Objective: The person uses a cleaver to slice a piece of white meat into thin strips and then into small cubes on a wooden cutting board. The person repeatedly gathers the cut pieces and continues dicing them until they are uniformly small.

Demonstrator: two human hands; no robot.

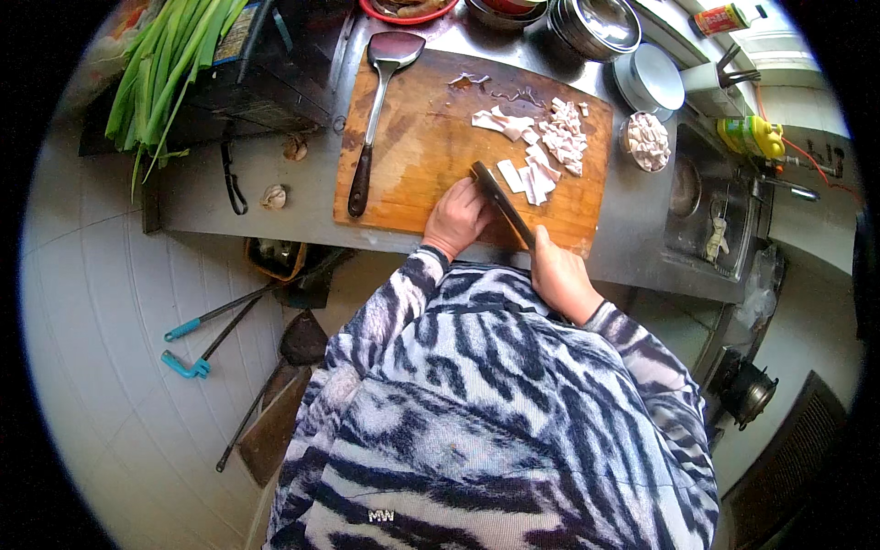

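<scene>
My right hand (pixel 562 275) grips the handle of a kitchen knife (pixel 503 205), seen almost along its spine. It slants over the near part of a wooden cutting board (pixel 405 179). Beside the blade, my left hand (pixel 457 218) rests at the board with curled fingers; whatever may be under the fingertips is hidden. Just past the knife lie flat strips of pale, whitish-pink meat (pixel 538 175). Farther off is a longer pale piece (pixel 503 124), next to a heap of small cut pieces (pixel 565 137). A metal wok spatula (pixel 375 117) lies along the board's left side.
Right of the board stands a bowl of cut pale pieces (pixel 647 142), near stacked bowls (pixel 653 79) and a sink (pixel 708 227). Metal bowls (pixel 598 27) and a red dish (pixel 409 15) line the back. Garlic (pixel 273 197) and green leaves (pixel 155 75) are on the left.
</scene>
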